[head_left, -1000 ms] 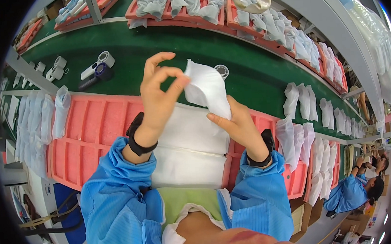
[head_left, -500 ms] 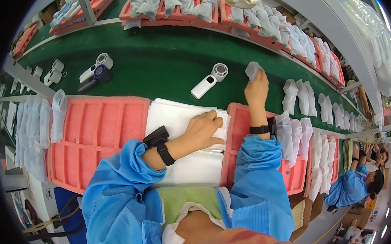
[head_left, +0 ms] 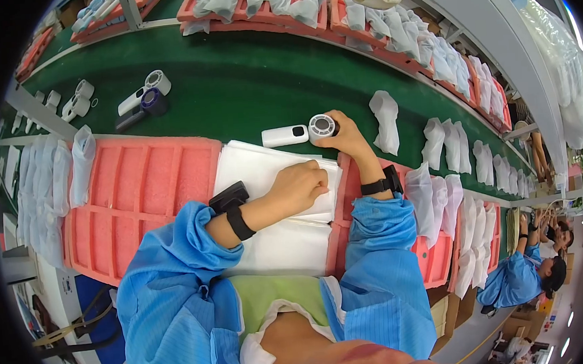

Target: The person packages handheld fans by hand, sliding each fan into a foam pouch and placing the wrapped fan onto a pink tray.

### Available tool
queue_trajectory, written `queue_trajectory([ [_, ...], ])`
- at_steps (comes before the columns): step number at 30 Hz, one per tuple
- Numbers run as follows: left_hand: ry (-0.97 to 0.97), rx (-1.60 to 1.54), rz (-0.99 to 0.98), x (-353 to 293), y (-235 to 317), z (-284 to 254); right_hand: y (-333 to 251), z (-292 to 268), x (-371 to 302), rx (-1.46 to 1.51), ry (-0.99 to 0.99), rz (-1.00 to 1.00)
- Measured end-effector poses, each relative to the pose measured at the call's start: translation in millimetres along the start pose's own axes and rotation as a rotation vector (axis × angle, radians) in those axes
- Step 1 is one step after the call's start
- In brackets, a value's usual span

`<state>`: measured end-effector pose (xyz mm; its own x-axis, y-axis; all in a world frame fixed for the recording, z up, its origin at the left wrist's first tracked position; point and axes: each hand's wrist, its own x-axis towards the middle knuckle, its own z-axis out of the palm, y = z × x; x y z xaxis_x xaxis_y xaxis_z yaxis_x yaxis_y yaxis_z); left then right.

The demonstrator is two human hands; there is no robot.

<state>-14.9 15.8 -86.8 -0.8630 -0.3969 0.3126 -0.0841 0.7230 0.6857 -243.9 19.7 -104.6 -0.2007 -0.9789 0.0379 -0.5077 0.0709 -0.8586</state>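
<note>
Bare fan in the right hand, bagged pieces to its right

The white fan is on the green bench, beyond the pile of flat white bags, handle pointing left. It is uncovered. The right hand pinches its round head between thumb and bent fingers. The left hand rests on the bags with its fingers curled in and pressed together; whether it pinches a bag edge I cannot tell.

As far as the view shows, much is already bagged. One bagged piece lies near the right hand, apart from it, and a small group lies farther right, with more beyond. Others line the left end of the pink tray, and bagged pieces fill the trays across the bench.

Left uncovered, besides the fan in hand, are a white unit and a purple unit side by side at upper left, and more white units past them. The pile of bags looks well stocked.
</note>
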Motion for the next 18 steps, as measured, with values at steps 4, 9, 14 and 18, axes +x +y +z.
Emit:
queue_trajectory([
  [4,0.014,-0.235,-0.074,11.6,-12.9,-23.8,-47.2,-22.6,-22.3,-0.092,0.326,-0.033],
  [9,0.079,-0.541,-0.193,18.2,-17.0,-63.3,-118.6,-68.1,-76.6,0.251,0.49,-0.225],
  [14,0.111,-0.702,-0.261,16.1,-3.3,-85.1,-137.4,-63.8,-98.3,0.114,0.33,-0.31],
  [18,0.359,-0.951,-0.19,13.5,18.5,-87.7,-142.4,-21.6,-85.8,0.193,0.182,-0.411],
])
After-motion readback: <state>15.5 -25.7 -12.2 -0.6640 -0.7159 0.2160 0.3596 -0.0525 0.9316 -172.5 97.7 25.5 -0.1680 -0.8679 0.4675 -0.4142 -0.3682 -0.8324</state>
